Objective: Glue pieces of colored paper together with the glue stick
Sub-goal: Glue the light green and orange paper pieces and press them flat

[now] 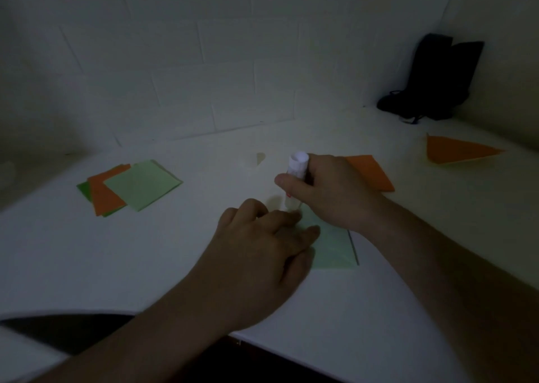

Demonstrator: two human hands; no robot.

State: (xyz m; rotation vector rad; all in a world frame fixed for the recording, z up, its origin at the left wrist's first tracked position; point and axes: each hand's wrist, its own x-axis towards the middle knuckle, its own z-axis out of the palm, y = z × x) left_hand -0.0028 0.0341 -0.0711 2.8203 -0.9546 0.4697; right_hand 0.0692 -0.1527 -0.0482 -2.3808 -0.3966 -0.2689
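Observation:
My right hand (329,190) grips a white glue stick (297,169) upright, its lower end down on a light green paper (332,248) lying on the white table (175,266). My left hand (262,245) lies on the left part of that paper, fingers spread and pressing it flat beside the glue tip. The hands hide much of the paper. An orange sheet (370,171) lies just behind my right hand.
A loose stack of green and orange squares (128,188) lies at the left. A folded orange triangle (458,149) sits at the far right. A small pale cap (260,158) rests behind the hands. A dark bag (434,82) stands in the back right corner by the wall.

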